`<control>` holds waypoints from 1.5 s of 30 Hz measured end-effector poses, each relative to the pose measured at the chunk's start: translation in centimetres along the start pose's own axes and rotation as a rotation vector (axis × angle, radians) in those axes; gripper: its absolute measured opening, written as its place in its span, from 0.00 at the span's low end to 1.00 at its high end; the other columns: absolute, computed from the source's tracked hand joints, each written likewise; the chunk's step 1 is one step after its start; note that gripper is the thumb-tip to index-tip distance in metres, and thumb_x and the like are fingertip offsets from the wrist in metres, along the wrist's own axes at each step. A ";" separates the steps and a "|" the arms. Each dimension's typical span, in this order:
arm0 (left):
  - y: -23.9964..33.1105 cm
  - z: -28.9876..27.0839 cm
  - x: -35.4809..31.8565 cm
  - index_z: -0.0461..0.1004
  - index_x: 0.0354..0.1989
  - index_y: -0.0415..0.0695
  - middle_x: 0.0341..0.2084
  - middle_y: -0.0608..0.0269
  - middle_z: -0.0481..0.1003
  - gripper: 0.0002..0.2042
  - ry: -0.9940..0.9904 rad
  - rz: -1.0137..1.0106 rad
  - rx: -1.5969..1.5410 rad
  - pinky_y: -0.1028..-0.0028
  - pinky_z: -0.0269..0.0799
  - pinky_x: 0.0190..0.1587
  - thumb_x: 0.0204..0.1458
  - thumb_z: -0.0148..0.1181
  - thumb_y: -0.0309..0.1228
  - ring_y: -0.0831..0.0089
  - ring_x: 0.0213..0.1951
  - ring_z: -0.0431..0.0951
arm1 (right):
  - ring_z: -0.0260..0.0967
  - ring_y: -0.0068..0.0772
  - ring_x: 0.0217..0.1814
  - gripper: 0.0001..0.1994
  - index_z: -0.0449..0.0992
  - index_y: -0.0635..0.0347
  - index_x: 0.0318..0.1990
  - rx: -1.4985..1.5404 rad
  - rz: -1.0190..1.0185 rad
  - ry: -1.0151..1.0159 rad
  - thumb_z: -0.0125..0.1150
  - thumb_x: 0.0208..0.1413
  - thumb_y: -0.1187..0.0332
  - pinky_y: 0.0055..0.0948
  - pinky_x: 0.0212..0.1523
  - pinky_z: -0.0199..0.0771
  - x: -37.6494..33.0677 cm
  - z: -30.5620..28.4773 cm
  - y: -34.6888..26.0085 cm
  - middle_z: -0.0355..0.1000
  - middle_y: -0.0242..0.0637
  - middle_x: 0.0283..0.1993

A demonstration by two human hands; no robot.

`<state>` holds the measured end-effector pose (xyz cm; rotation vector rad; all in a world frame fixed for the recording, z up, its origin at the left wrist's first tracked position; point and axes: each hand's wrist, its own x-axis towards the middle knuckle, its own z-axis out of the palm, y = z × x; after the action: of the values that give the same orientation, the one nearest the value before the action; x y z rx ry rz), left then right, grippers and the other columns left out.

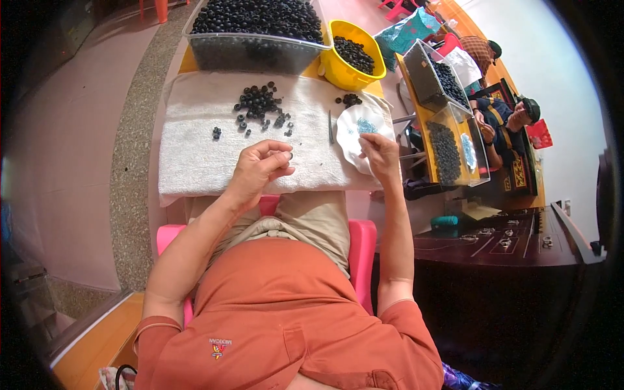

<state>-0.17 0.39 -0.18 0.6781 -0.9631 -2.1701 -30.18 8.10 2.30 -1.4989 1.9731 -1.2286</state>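
My left hand (260, 170) is closed in a pinch above the near part of a white towel (195, 162). Between its thumb and fingertips shows the dark edge of a small black round piece (290, 156). My right hand (380, 156) pinches its fingertips together over a white scalloped plate (349, 146). Small light-blue bits (366, 126) lie on that plate; whether the fingers hold one is too small to make out. Beyond my left hand sits a loose heap of small black round pieces (257, 101), some with holes. Dark tweezers (331, 127) lie left of the plate.
At the back stand a clear bin (253, 55) and a yellow bowl (331, 65), both holding black pieces. A few more black pieces (351, 100) lie by the plate. On the right, more clear bins (481, 170) stand on another table, with people (504, 123) beyond.
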 end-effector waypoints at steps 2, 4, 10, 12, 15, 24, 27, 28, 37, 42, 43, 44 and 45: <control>0.0 0.2 -0.2 0.75 0.42 0.40 0.29 0.68 0.75 0.07 -0.004 0.014 0.002 0.75 0.80 0.43 0.57 0.60 0.27 0.80 0.32 0.77 | 0.72 0.19 0.26 0.07 0.79 0.70 0.41 0.053 0.000 0.003 0.63 0.56 0.77 0.18 0.30 0.73 -0.4 0.4 -0.8 0.76 0.32 0.27; 0.0 0.2 -0.3 0.75 0.41 0.40 0.29 0.67 0.76 0.07 -0.007 0.027 0.005 0.74 0.80 0.43 0.57 0.61 0.27 0.80 0.33 0.77 | 0.73 0.19 0.27 0.07 0.79 0.70 0.41 0.108 0.002 0.007 0.63 0.56 0.78 0.18 0.31 0.73 -1.0 1.2 -1.5 0.76 0.32 0.28; -0.5 0.1 0.0 0.75 0.41 0.40 0.31 0.65 0.77 0.06 -0.023 0.012 -0.007 0.75 0.81 0.43 0.58 0.61 0.27 0.78 0.35 0.79 | 0.74 0.21 0.33 0.05 0.78 0.68 0.40 0.333 -0.112 -0.161 0.62 0.56 0.79 0.24 0.35 0.81 -2.5 5.1 -4.6 0.75 0.35 0.35; -0.7 0.1 0.0 0.75 0.40 0.39 0.31 0.65 0.77 0.06 -0.058 0.020 -0.030 0.75 0.81 0.43 0.58 0.60 0.27 0.78 0.34 0.79 | 0.73 0.21 0.34 0.05 0.78 0.68 0.40 0.373 -0.119 -0.201 0.62 0.56 0.80 0.23 0.35 0.80 -3.1 6.3 -6.2 0.75 0.35 0.35; -0.8 0.3 0.0 0.75 0.39 0.39 0.31 0.65 0.77 0.06 -0.078 0.008 -0.025 0.75 0.81 0.42 0.58 0.61 0.27 0.78 0.34 0.79 | 0.73 0.20 0.37 0.05 0.77 0.68 0.40 0.401 -0.153 -0.261 0.63 0.56 0.80 0.21 0.37 0.78 -3.6 7.4 -6.7 0.75 0.34 0.37; 0.1 0.2 -0.3 0.75 0.37 0.39 0.31 0.65 0.77 0.07 -0.073 -0.077 -0.004 0.75 0.81 0.40 0.55 0.65 0.28 0.76 0.32 0.79 | 0.72 0.23 0.38 0.06 0.76 0.68 0.39 0.389 -0.258 -0.379 0.62 0.54 0.83 0.21 0.38 0.74 -3.9 8.2 -7.0 0.73 0.36 0.38; 0.6 0.3 -0.6 0.75 0.36 0.39 0.30 0.64 0.77 0.07 -0.074 -0.125 -0.004 0.75 0.81 0.39 0.54 0.66 0.28 0.76 0.31 0.79 | 0.71 0.23 0.38 0.05 0.76 0.68 0.38 0.383 -0.298 -0.366 0.62 0.54 0.83 0.21 0.39 0.72 -3.9 8.2 -7.1 0.73 0.36 0.38; 0.5 0.3 -0.5 0.75 0.36 0.39 0.30 0.64 0.77 0.07 -0.075 -0.125 -0.003 0.75 0.81 0.39 0.54 0.66 0.28 0.76 0.31 0.79 | 0.71 0.23 0.38 0.05 0.76 0.68 0.38 0.383 -0.299 -0.365 0.62 0.54 0.83 0.21 0.39 0.72 -4.0 8.3 -6.8 0.73 0.36 0.38; 1.0 0.6 -0.8 0.74 0.33 0.39 0.28 0.62 0.76 0.03 -0.110 -0.150 -0.047 0.71 0.82 0.39 0.54 0.61 0.24 0.76 0.31 0.78 | 0.73 0.24 0.39 0.07 0.79 0.67 0.41 0.472 -0.158 -0.390 0.65 0.55 0.79 0.22 0.38 0.74 -4.5 8.6 -6.6 0.75 0.37 0.39; 0.5 0.5 -0.5 0.73 0.33 0.36 0.29 0.58 0.77 0.05 -0.097 -0.099 -0.051 0.71 0.84 0.37 0.52 0.62 0.24 0.73 0.31 0.80 | 0.74 0.26 0.39 0.05 0.78 0.67 0.40 0.387 -0.195 -0.347 0.62 0.57 0.79 0.23 0.40 0.73 -4.7 9.0 -6.2 0.76 0.38 0.38; 0.4 0.4 -0.5 0.73 0.33 0.36 0.29 0.58 0.77 0.05 -0.096 -0.099 -0.051 0.71 0.84 0.37 0.52 0.62 0.24 0.73 0.31 0.80 | 0.74 0.26 0.39 0.05 0.78 0.67 0.40 0.387 -0.195 -0.347 0.62 0.57 0.79 0.23 0.40 0.73 -4.7 9.0 -6.0 0.76 0.38 0.38; 0.3 0.3 -0.4 0.73 0.34 0.36 0.29 0.59 0.77 0.05 -0.092 -0.099 -0.042 0.71 0.84 0.37 0.53 0.62 0.24 0.74 0.31 0.80 | 0.74 0.26 0.39 0.05 0.78 0.67 0.40 0.361 -0.197 -0.335 0.61 0.57 0.79 0.23 0.40 0.73 -4.7 9.1 -5.9 0.76 0.38 0.37; 0.3 0.3 -0.4 0.73 0.34 0.37 0.29 0.60 0.77 0.05 -0.089 -0.100 -0.033 0.71 0.84 0.37 0.53 0.62 0.25 0.75 0.31 0.80 | 0.74 0.26 0.39 0.05 0.78 0.68 0.40 0.334 -0.199 -0.322 0.61 0.58 0.79 0.23 0.40 0.73 -4.7 9.2 -5.9 0.76 0.38 0.37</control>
<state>0.03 0.65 0.30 0.6310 -0.9551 -2.3157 -18.40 8.30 1.07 -1.6245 1.3661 -1.2297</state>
